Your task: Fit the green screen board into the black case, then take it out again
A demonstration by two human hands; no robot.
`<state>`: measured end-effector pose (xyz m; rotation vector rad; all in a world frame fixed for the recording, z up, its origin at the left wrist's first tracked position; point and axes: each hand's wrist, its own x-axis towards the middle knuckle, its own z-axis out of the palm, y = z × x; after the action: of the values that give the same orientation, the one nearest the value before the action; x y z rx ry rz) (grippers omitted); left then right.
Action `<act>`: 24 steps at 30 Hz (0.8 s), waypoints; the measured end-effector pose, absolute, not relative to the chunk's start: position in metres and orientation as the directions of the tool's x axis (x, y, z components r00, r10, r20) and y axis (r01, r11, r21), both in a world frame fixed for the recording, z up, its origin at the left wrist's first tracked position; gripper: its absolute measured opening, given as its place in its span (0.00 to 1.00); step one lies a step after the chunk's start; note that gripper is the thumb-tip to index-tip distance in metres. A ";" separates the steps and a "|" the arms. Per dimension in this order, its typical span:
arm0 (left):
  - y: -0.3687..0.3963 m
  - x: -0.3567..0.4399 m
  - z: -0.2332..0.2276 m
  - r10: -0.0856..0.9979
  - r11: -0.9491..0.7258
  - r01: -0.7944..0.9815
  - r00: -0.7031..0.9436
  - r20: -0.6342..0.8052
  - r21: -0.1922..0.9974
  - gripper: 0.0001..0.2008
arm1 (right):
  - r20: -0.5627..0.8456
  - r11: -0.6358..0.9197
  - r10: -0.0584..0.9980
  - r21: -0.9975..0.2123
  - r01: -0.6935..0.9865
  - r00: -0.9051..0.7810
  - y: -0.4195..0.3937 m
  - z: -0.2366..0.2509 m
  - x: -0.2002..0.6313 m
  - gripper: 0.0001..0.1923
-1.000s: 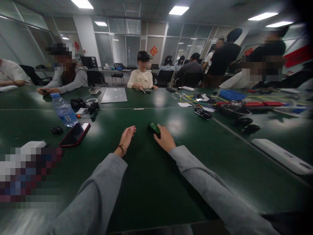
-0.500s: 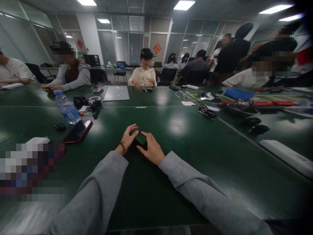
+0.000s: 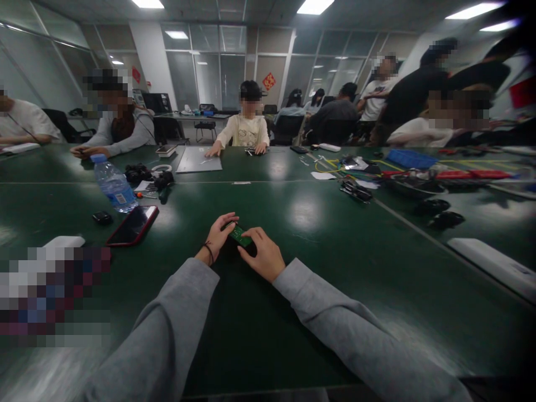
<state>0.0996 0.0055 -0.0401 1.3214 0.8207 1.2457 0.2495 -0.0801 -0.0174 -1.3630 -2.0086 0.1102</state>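
Observation:
A small green circuit board (image 3: 240,235) with pale marks lies tilted between my hands, low over the dark green table (image 3: 268,312). My left hand (image 3: 218,235) grips its far-left end, thumb on top. Around the near-right end are the thumb and fingers of my right hand (image 3: 263,254), the fingertips at the board's upper face. Part of the board and its underside are hidden by the fingers and by shadow.
To the left are a water bottle (image 3: 113,184), a red-edged phone (image 3: 133,225) and a small black object (image 3: 101,218). A white bar-shaped case (image 3: 494,268) lies right. Cables and a blue tray (image 3: 410,159) sit farther back. A person (image 3: 247,131) sits opposite.
My right hand has shifted slightly right, and more of the board's face shows. My left hand stays nearly in place. The person opposite has reached a hand onto the grey panel.

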 end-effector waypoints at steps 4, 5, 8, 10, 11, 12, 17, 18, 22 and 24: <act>0.006 0.099 -0.039 0.957 -0.137 -0.229 0.220 0.188 0.964 0.20 | 0.485 0.437 0.848 -0.414 0.799 -0.212 -0.079 -0.019 0.249 0.14; 0.006 0.099 -0.039 0.958 -0.126 -0.241 0.222 0.181 0.962 0.20 | 0.483 0.435 0.849 -0.409 0.802 -0.214 -0.079 -0.019 0.249 0.14; 0.005 0.099 -0.038 0.960 -0.098 -0.270 0.226 0.162 0.958 0.20 | 0.479 0.426 0.851 -0.389 0.817 -0.216 -0.079 -0.020 0.249 0.14; 0.005 0.099 -0.037 0.961 -0.088 -0.277 0.227 0.155 0.957 0.20 | 0.475 0.420 0.852 -0.375 0.826 -0.218 -0.079 -0.020 0.249 0.13; 0.005 0.099 -0.037 0.962 -0.085 -0.278 0.228 0.152 0.957 0.20 | 0.474 0.418 0.853 -0.369 0.830 -0.219 -0.078 -0.020 0.249 0.13; 0.005 0.099 -0.037 0.962 -0.084 -0.276 0.227 0.150 0.957 0.20 | 0.472 0.417 0.854 -0.364 0.833 -0.221 -0.078 -0.020 0.249 0.13; 0.006 0.099 -0.038 0.958 -0.102 -0.272 0.231 0.168 0.957 0.19 | 0.460 0.408 0.860 -0.356 0.841 -0.223 -0.079 -0.019 0.247 0.12; 0.006 0.099 -0.038 0.958 -0.105 -0.275 0.231 0.171 0.956 0.19 | 0.456 0.404 0.862 -0.357 0.842 -0.221 -0.079 -0.019 0.247 0.12; 0.006 0.099 -0.038 0.959 -0.089 -0.291 0.232 0.160 0.953 0.19 | 0.438 0.405 0.869 -0.362 0.840 -0.230 -0.080 -0.019 0.247 0.14; 0.006 0.099 -0.038 0.959 -0.089 -0.300 0.230 0.163 0.950 0.19 | 0.430 0.409 0.870 -0.361 0.838 -0.239 -0.080 -0.020 0.248 0.15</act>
<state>0.0989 0.0055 -0.0383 1.1921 0.7471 1.2340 0.2478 -0.0797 -0.0199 -1.4470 -2.0962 0.0730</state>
